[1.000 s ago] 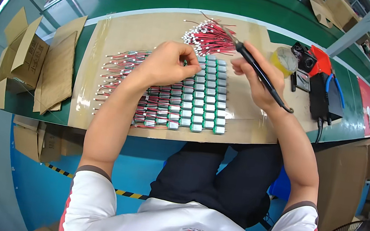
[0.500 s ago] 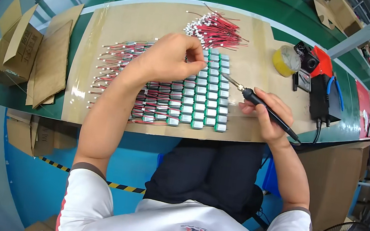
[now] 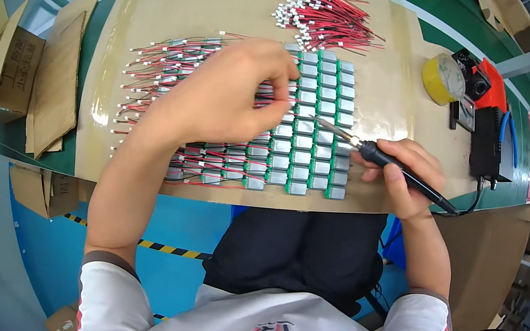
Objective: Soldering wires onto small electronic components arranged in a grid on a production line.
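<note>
My right hand [image 3: 408,178] grips a black-handled soldering iron [image 3: 408,180]. Its metal tip reaches left over the rows of small silver battery cells with green circuit strips [image 3: 303,145], close to my left fingertips. Above the same rows, thumb and forefinger of my left hand [image 3: 238,95] are pinched on what looks like a thin wire lead, mostly hidden by the fingers. Red and black wire leads with white plugs [image 3: 147,77] extend from the left-hand columns of cells. My left hand and forearm cover part of these rows.
A pile of loose red leads with white plugs [image 3: 329,20] lies at the back of the cardboard sheet [image 3: 389,81]. To the right are a yellow tape roll [image 3: 443,79], a black soldering station [image 3: 488,142] and blue-handled pliers [image 3: 510,138]. An open carton [image 3: 13,70] stands left.
The view has shifted, so the bench sits higher in it. The iron's tip has moved left across the cells, nearer my left fingertips. Both hands keep their grips.
</note>
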The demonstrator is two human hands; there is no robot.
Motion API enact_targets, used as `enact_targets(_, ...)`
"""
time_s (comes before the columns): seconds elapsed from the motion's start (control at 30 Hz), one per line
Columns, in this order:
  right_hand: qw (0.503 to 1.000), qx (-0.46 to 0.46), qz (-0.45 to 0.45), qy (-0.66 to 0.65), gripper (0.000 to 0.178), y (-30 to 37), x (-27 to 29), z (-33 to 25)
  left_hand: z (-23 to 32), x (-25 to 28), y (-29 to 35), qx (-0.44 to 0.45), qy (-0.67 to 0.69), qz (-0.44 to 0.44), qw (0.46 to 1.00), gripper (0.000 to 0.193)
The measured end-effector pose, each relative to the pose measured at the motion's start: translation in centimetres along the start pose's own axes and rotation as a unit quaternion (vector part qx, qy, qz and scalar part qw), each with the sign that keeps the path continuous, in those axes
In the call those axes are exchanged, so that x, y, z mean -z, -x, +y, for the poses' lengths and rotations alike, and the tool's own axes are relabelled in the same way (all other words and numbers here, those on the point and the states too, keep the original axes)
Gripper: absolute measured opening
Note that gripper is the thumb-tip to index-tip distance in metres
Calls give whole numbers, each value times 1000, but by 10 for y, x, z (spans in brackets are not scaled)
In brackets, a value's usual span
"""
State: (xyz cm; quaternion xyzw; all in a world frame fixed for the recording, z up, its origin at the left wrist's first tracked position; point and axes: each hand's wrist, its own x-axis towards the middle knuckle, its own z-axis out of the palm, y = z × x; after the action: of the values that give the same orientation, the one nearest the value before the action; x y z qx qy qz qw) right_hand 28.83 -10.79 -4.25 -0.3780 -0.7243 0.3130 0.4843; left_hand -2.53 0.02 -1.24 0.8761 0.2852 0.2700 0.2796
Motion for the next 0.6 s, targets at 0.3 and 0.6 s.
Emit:
enact_targets(0.3,999,19,-20,42,29,-2,-5,3,-6,-9,6,-7,-13,-23,1000,13)
enact_targets(0.6,998,17,-50,43,30,-1,-3,3,-5,-13,6,-15,-30,-18,999,15)
